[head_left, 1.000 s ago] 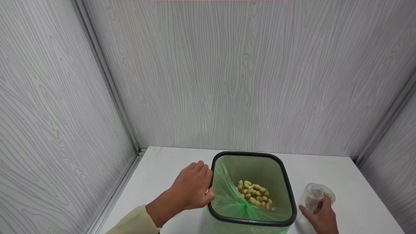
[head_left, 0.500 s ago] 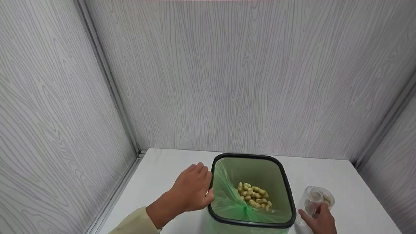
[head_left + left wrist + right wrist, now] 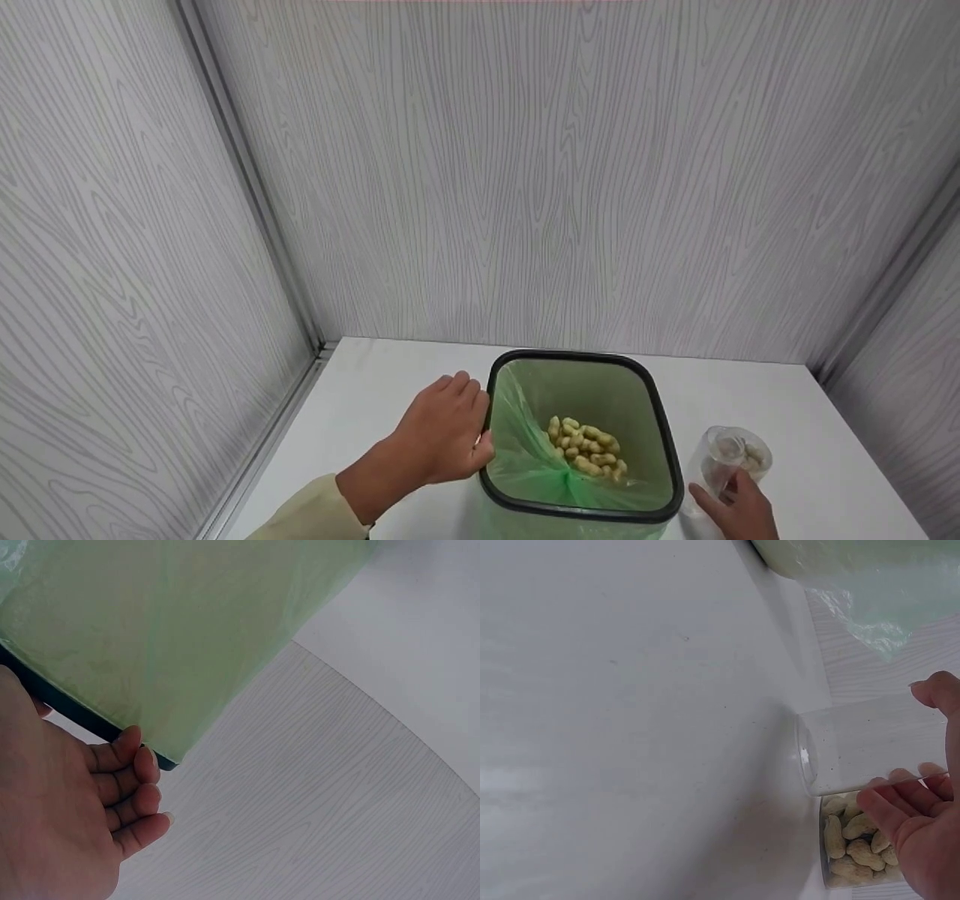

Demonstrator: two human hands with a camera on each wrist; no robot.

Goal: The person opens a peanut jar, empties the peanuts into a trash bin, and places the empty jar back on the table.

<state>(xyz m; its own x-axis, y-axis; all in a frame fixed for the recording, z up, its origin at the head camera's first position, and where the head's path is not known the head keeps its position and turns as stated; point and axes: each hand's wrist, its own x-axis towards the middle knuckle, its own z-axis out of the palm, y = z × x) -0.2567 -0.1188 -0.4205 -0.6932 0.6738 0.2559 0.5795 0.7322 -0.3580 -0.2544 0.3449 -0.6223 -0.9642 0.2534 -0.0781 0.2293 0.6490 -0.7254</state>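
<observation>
So the bin (image 3: pixel 581 513) has a chunky black rim and rounded corners, mouth facing up, with the left fingers (image 3: pixel 154 802) gripping its left side. Its see-through green liner (image 3: pixel 517 439) bunches into a knot-like gather at the near side. Right of those fingers, down inside, there's a heap of unshelled peanuts (image 3: pixel 589 450), tan and bumpy. Clear glass (image 3: pixel 870 746) is upright between the right thumb and right fingers (image 3: pixel 889 814); can't tell if its base is touching down. Just past those fingertips sits a clear container (image 3: pixel 861 881) with more peanuts, packed loosely.
</observation>
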